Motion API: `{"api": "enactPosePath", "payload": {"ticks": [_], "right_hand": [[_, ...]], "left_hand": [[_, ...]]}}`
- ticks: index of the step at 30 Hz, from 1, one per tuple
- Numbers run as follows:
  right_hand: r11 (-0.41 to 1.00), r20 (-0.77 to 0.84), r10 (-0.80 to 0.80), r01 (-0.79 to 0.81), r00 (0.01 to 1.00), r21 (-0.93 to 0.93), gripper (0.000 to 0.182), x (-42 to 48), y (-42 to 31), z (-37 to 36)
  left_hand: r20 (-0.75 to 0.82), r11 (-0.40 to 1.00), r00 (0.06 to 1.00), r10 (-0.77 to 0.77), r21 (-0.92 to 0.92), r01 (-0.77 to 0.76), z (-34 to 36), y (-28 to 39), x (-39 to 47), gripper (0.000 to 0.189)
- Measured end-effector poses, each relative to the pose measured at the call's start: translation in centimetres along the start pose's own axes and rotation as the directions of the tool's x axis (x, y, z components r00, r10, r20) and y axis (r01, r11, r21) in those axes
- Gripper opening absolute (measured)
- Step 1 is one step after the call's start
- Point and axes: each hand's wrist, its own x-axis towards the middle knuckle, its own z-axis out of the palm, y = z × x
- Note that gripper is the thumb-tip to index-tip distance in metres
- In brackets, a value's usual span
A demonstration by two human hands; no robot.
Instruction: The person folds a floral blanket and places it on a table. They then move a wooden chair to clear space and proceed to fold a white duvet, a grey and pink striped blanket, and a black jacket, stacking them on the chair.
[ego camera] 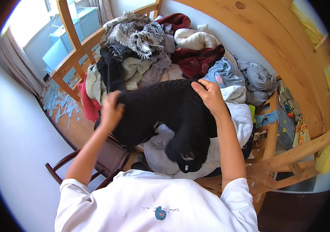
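A black fleecy garment [165, 101] hangs between my two hands, its lower part drooping over white bedding [156, 150]. My left hand [111, 111], slightly blurred, grips its left end. At its upper right edge, my right hand [209, 95] pinches the cloth between thumb and fingers. Beyond it lies a heap of clothes and blankets: a grey and white shaggy throw [137, 34], dark red plush cloth [195, 62], a cream rolled quilt [195, 39], light blue cloth [225, 72] and a grey bundle [259, 79]. Black trousers or similar dark cloth [110, 68] lie at the heap's left.
A wooden bed rail [79, 53] borders the heap at the left, with pale blue scraps [56, 100] on the floor beyond. A dark brown chair [111, 155] stands near my left forearm. Wooden bunk-bed beams [298, 145] and a ladder-like frame rise at the right.
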Motion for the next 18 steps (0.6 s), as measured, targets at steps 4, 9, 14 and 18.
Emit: {"api": "enactPosePath", "payload": {"ticks": [4, 9, 14, 18], "right_hand": [[0.993, 0.036, 0.043, -0.047, 0.998, 0.113, 0.035, 1.6, 3.1, 3.0], [0.998, 0.138, 0.021, -0.030, 0.990, 0.062, 0.032, 1.8, 1.0, 3.4], [0.992, 0.007, -0.009, 0.010, 1.000, -0.127, 0.032, 3.2, 2.2, 2.9], [0.850, -0.301, 0.006, -0.164, 0.954, -0.501, 0.024, 4.1, 8.8, 0.1]], "left_hand": [[0.330, 0.981, 0.930, 0.161, -0.159, -0.113, 5.1, 6.8, -9.2, 0.100], [0.270, 0.951, 0.961, -0.062, -0.275, 0.138, 9.1, 4.5, -8.1, 0.075], [0.362, 0.728, 0.927, -0.095, -0.610, 0.312, 8.3, 2.7, -0.7, 0.018], [0.468, 0.585, 0.875, -0.125, -0.677, 0.446, 8.6, 4.1, 2.1, 0.011]]}}
